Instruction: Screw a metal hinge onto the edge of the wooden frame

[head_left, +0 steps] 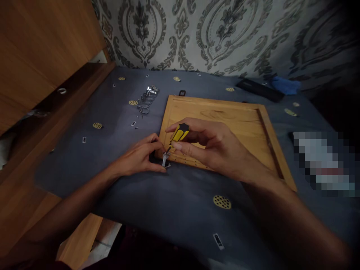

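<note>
My right hand grips a screwdriver with a yellow and black handle, its shaft slanting down to the left. The tip meets a small shiny metal fitting at the near left corner of a framed wooden board. My left hand is at that corner, its thumb and fingers closed around the fitting. Small dark holes or dots run along the board's near edge. Whether a screw sits under the tip is too small to make out.
More metal fittings lie behind my left hand, with loose screws near them. A black case and a blue cloth are at the back right. A blurred-out object lies at the right. Wooden furniture borders the left.
</note>
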### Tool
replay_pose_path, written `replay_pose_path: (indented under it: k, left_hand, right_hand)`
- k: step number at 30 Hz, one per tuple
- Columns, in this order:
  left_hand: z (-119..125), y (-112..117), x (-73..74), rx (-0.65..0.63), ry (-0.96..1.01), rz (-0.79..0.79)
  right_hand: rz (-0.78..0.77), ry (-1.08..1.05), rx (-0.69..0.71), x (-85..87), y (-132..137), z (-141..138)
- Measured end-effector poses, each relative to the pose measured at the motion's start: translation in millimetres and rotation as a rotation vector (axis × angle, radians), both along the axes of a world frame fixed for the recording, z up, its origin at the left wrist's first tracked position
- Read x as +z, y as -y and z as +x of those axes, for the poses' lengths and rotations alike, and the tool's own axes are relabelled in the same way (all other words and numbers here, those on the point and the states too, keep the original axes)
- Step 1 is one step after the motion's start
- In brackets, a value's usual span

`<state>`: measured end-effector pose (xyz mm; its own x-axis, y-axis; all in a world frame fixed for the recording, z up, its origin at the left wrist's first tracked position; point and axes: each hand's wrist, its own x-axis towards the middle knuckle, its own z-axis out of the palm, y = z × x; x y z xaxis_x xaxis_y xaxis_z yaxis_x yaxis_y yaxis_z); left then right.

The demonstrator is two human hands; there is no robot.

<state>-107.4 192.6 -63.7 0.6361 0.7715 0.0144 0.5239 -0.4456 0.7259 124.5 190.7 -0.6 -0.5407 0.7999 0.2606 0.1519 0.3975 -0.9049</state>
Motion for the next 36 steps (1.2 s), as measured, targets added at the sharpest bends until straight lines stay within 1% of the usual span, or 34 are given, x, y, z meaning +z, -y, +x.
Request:
replay_pose_path:
  k: [2,5,8,10,12,14,16,19,23,31,36]
  left_hand:
    - [0,0,0.7,-0.001,-0.014,-0.003]
    - [0,0,0.7,0.002,-0.019,-0.002]
    - [0,0,0.3,0.006,-0.006,0.001]
    - [0,0,0.6,0.001,0.007,-0.01]
    - [0,0,1.5,-0.002,0.015,-0.029]
    - [0,0,2.6,-0.003,0.015,-0.044]
    - [0,0,3.4,0.001,0.008,-0.044]
    - [0,0,3.9,-0.001,0.008,-0.047]
    - [1,0,3.7,-0.002,0.016,-0.046]
    - [0,0,3.4,0.001,0.015,-0.047]
    - [1,0,2.4,-0.002,0.016,-0.025]
  right_hand:
    - [0.029,0.005,-0.003,-0.4,-1,1]
    - [0.149,0.012,-0.149,-5.8,0,-2]
    - [0.257,-0.02,-0.266,-9.5,5,-8]
    - [0.26,-0.057,-0.357,-6.8,9,-11]
    - [0.23,-0.085,-0.46,-1.2,12,-11]
    - [0.216,-0.093,-0.517,3.2,12,-9]
    - [0.208,-0.072,-0.512,2.9,11,-7]
    - [0.197,-0.016,-0.465,-5.5,8,-6]
    - [0.225,0.007,-0.432,-15.1,6,-8]
    - [0.197,-0.014,-0.448,-19.5,4,-10]
    - [0.202,-0.051,-0.372,-21.0,6,-10]
